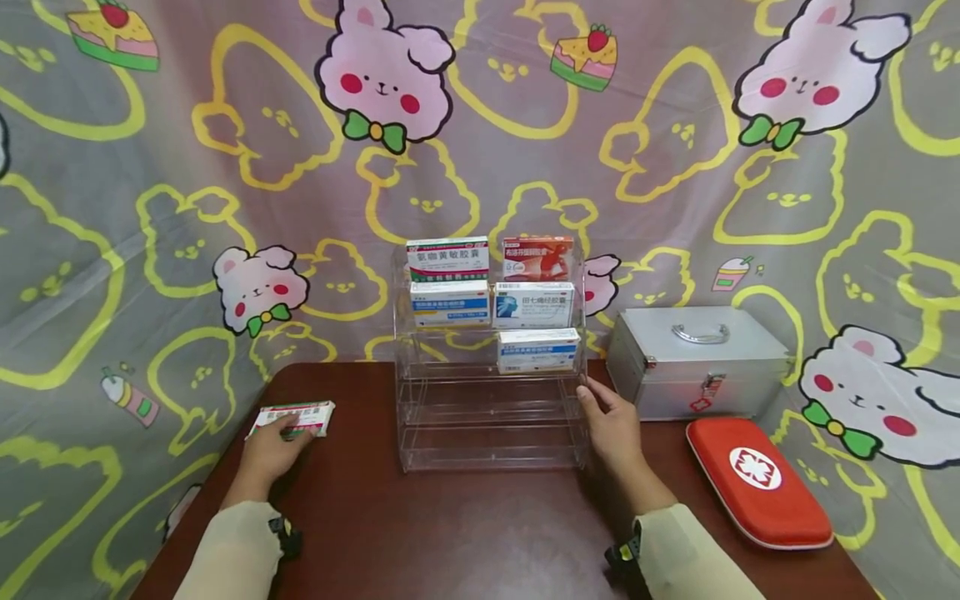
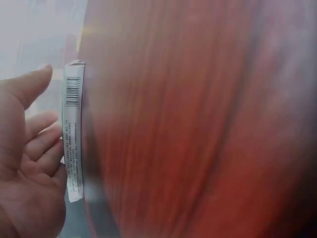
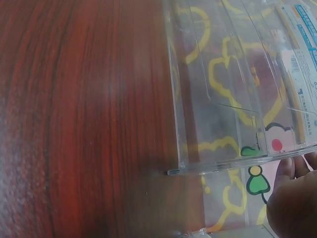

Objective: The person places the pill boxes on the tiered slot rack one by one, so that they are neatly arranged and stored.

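My left hand (image 1: 268, 457) is over a white medicine box (image 1: 321, 415) with green and red trim, on the left of the table. In the left wrist view, its fingertips touch the face of this box (image 2: 73, 129), while the thumb stands apart from it. A clear acrylic tiered rack (image 1: 491, 457) stands mid-table. At its right side panel, my right hand (image 1: 617, 429) touches the outer edge with thumb and fingertips. The rack's upper tiers hold a red box (image 1: 537, 259), a green-and-white box (image 1: 447, 260) and several blue-and-white ones, including a lower-right box (image 1: 538, 351).
To the right of the rack sits a silver metal case (image 1: 701, 350) with a top handle. A red first-aid pouch (image 1: 757, 500) lies before it near the right edge. A patterned curtain (image 1: 480, 167) hangs behind the brown table (image 1: 450, 533).
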Tool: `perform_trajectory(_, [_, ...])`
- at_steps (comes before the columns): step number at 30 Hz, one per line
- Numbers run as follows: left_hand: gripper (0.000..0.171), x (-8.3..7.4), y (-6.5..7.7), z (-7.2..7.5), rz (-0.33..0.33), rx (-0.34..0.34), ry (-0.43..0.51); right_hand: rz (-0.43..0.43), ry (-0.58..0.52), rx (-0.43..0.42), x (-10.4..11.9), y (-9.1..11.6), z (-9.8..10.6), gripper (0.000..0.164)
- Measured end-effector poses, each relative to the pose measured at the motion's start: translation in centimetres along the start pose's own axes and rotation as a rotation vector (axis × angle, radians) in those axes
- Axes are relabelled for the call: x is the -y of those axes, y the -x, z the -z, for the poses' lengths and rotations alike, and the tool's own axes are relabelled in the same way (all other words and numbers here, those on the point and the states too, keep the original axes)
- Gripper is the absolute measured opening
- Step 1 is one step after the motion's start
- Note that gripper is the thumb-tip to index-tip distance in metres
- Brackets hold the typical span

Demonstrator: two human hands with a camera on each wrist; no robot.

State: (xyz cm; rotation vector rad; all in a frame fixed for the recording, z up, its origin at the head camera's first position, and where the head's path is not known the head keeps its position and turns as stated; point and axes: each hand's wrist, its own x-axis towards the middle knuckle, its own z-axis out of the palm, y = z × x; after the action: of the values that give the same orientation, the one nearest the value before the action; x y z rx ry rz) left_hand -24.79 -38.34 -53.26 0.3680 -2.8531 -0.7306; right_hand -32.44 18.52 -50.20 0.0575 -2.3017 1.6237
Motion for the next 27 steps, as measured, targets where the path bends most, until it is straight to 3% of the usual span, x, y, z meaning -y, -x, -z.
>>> perform_trajectory(6, [0.064,-1.3,1.4,-0.2,0.013,0.009,0.009,0.024,0.026,-0.022,0.0,0.1,-0.1,0.040])
perform_trajectory(19, [0.057,-5.9,4.5,-1.0,0.049,0.001,0.009,0.015,0.019,-0.024,-0.4,-0.1,0.0,0.041])
perform_trajectory(23, [0.056,-6.2,4.9,-0.9,0.033,-0.009,0.003,0.019,0.015,-0.032,-0.3,0.0,-0.1,0.041])
perform_trajectory(27, [0.058,-5.0,4.1,0.4,0.061,-0.013,0.014,0.019,0.023,-0.033,-0.1,0.0,-0.2,0.040])
